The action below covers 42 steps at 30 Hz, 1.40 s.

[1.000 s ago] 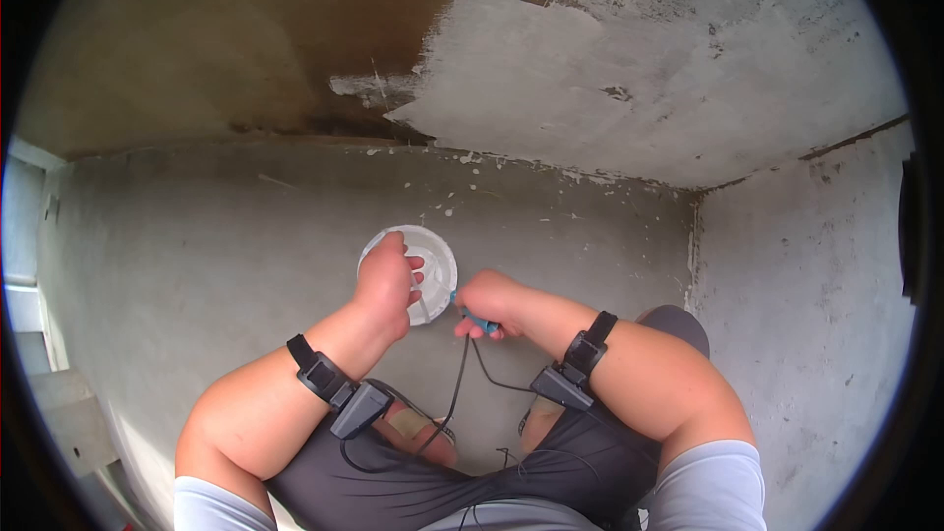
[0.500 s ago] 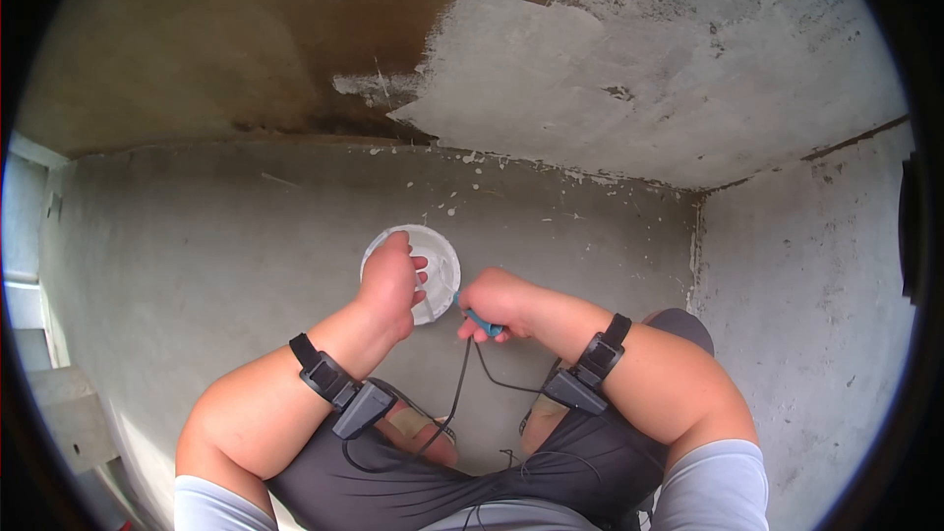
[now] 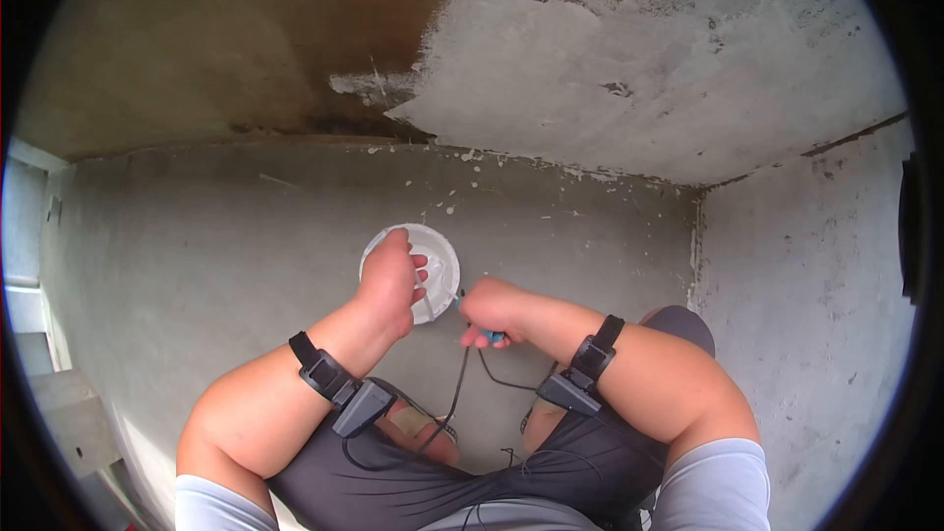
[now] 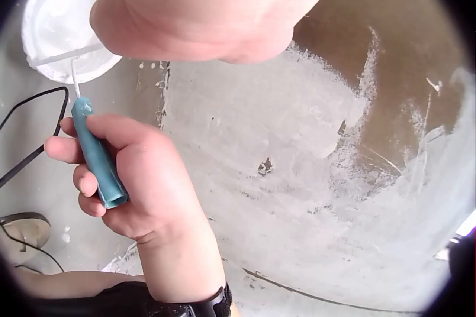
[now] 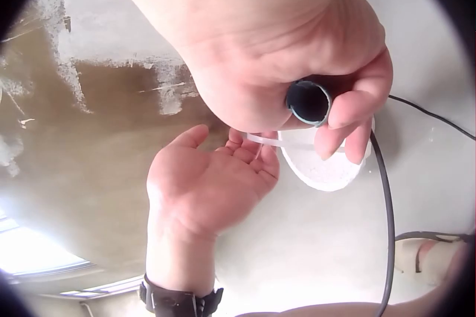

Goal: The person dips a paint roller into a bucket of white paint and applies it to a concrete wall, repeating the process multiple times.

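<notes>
A round white bucket (image 3: 450, 254) stands on the floor in front of the person, with white paint inside. At its left side, the left hand (image 3: 386, 280) reaches over the rim with curled fingers; in the right wrist view they hold the end of a pale strip (image 5: 266, 139), seemingly the bucket's handle. Just right of the bucket, the right hand (image 3: 494, 307) grips the teal handle (image 4: 97, 153) of a paint roller. Its thin white rod (image 4: 75, 79) runs from the handle over the bucket's rim. The roller's head is hidden.
A wall ahead (image 3: 551, 49) is partly coated white over brown. Paint spots (image 3: 450, 208) mark the floor near its foot. Black cables (image 3: 459, 374) hang between the forearms over the person's legs. Another wall (image 3: 796, 265) stands at the right.
The right hand has shifted slightly down and turned a little, so less of the teal handle shows in the head view. The left hand and bucket stay nearly in place.
</notes>
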Each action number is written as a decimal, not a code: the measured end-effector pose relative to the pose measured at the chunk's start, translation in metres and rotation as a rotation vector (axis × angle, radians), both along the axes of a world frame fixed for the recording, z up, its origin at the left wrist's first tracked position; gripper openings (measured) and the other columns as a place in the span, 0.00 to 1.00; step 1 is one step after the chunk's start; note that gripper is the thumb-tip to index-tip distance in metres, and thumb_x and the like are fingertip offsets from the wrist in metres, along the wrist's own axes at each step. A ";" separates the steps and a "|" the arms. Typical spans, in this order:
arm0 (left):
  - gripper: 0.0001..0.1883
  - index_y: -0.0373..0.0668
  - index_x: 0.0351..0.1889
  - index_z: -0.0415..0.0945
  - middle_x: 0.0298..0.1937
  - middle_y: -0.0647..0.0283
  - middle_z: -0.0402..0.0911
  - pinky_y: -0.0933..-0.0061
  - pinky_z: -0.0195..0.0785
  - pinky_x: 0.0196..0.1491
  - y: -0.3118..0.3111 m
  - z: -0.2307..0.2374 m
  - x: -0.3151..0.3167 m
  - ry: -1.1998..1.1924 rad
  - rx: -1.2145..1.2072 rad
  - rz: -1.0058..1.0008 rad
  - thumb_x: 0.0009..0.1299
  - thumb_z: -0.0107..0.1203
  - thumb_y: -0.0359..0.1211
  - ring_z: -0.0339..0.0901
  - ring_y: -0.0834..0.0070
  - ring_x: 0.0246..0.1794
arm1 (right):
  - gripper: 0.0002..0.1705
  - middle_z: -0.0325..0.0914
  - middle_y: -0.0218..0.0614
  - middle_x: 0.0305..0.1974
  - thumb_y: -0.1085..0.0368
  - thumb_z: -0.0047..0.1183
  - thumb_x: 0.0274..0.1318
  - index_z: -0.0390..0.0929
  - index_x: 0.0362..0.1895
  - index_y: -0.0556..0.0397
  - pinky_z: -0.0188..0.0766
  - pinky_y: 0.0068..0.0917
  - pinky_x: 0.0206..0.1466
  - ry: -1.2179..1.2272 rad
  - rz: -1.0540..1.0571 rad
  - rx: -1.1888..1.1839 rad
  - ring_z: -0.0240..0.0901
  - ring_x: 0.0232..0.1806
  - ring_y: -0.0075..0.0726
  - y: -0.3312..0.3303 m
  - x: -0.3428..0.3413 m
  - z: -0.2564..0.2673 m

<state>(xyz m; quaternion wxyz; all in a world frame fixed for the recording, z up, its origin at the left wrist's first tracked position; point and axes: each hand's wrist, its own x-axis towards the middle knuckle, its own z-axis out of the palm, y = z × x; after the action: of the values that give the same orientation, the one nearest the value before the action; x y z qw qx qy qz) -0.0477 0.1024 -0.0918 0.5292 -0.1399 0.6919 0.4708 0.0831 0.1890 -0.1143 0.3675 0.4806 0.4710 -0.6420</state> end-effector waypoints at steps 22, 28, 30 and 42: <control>0.15 0.44 0.48 0.69 0.44 0.64 0.75 0.66 0.63 0.50 0.002 -0.009 -0.009 0.089 0.117 0.199 0.75 0.45 0.45 0.71 0.72 0.44 | 0.18 0.82 0.56 0.39 0.63 0.47 0.56 0.81 0.39 0.66 0.76 0.47 0.46 0.240 0.644 0.587 0.80 0.42 0.60 -0.002 0.008 0.029; 0.16 0.45 0.46 0.70 0.42 0.64 0.77 0.66 0.63 0.49 0.010 -0.001 -0.012 0.077 0.122 0.191 0.75 0.44 0.47 0.72 0.73 0.44 | 0.16 0.81 0.55 0.40 0.63 0.46 0.58 0.77 0.42 0.65 0.75 0.48 0.47 0.287 0.563 0.663 0.79 0.44 0.60 -0.002 0.012 0.028; 0.16 0.45 0.46 0.70 0.43 0.64 0.77 0.66 0.63 0.49 0.009 -0.009 -0.016 0.095 0.132 0.187 0.75 0.44 0.47 0.72 0.73 0.44 | 0.16 0.82 0.53 0.42 0.63 0.47 0.57 0.77 0.42 0.64 0.76 0.46 0.47 0.313 0.544 0.730 0.80 0.45 0.58 -0.002 0.014 0.024; 0.15 0.44 0.42 0.70 0.40 0.65 0.78 0.68 0.64 0.42 0.013 -0.025 -0.030 0.204 0.134 0.200 0.75 0.41 0.45 0.73 0.76 0.39 | 0.16 0.79 0.59 0.38 0.61 0.46 0.61 0.73 0.43 0.64 0.73 0.53 0.49 0.333 0.424 0.820 0.77 0.43 0.66 -0.001 0.017 0.024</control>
<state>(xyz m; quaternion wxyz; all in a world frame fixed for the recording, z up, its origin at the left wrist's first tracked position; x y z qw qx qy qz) -0.0781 0.1154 -0.1169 0.4150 -0.1239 0.6916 0.5781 0.0996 0.1881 -0.0902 0.1905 0.3701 0.8248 -0.3826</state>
